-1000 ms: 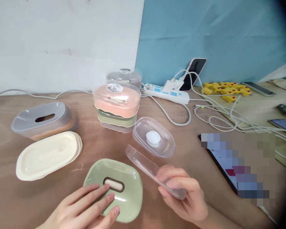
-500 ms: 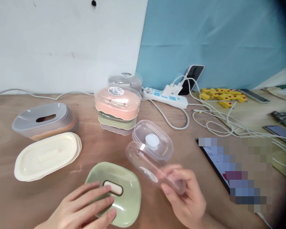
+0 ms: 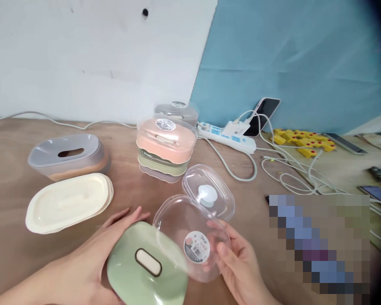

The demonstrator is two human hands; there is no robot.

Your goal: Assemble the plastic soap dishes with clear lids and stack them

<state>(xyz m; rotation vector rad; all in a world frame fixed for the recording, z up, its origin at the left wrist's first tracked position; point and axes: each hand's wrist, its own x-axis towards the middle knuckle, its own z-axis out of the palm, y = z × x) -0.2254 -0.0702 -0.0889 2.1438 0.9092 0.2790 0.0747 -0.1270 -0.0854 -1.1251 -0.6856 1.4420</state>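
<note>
My left hand (image 3: pixel 82 262) is against the left side of a glossy green oval plastic box (image 3: pixel 165 258), fingers along its far edge and thumb low on the near side. A cream piece (image 3: pixel 148 262) fills the dark-rimmed slot in its top. My right hand (image 3: pixel 241 262) pinches a clear plastic cover (image 3: pixel 178 216) by its right end. The cover bears a round printed label (image 3: pixel 197 247), is tilted, and overlaps the box's right edge from my view. Behind it lies another clear cover (image 3: pixel 224 199) with a white round label.
Grey slotted oval covers (image 3: pixel 47 154) and a stack of cream oval trays (image 3: pixel 66 203) lie at left. Packed boxes (image 3: pixel 167 140) are piled at the back, beside a power strip (image 3: pixel 231 137). Cables, phones and yellow blocks (image 3: pixel 301 140) spread to the right.
My left hand has moved from the top of the green box to its left side. My right hand has turned the clear cover flatter and brought it left, over the box's edge.
</note>
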